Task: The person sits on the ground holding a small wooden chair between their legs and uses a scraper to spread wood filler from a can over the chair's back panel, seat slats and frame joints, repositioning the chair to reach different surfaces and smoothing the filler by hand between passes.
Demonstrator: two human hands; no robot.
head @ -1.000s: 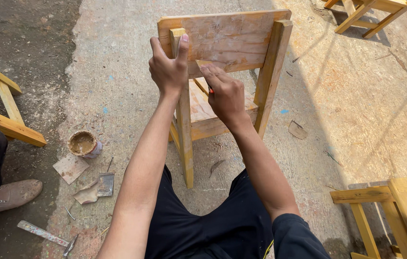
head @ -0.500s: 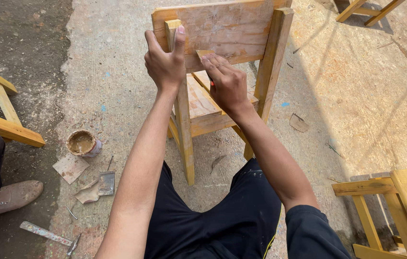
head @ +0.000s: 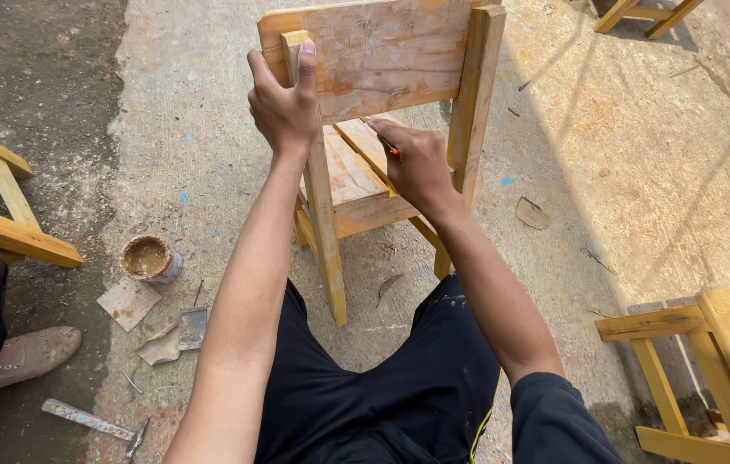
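A small unpainted yellowish wooden chair (head: pixel 382 103) lies tipped on the concrete floor (head: pixel 640 155), its seat panel facing the camera and its legs pointing toward the person. The left hand (head: pixel 283 103) is wrapped around the upper end of the near-left leg, thumb up along the wood and fingers closed on it. The right hand (head: pixel 416 163) rests against the slatted underside between the legs, curled around a thin tool with a red tip (head: pixel 392 149), whose end just shows beside the fingers; what kind of tool it is cannot be told. The two hands are apart, each on its own part of the chair, which stands just in front of the person's knees in black trousers (head: pixel 382 387).

On the floor to the left sit a small round tin of tan paste (head: pixel 148 259), a flat square scrap of grey card (head: pixel 128 302), a metal scraper blade smeared with filler (head: pixel 177 337) and a narrow flat metal strip (head: pixel 88 419). Further left are a yellow wooden frame (head: pixel 4 223) and another person's tan shoe (head: pixel 31 354). A yellow wooden stool (head: pixel 708 361) stands at the lower right, and more wooden legs (head: pixel 644 15) show at the top edge.
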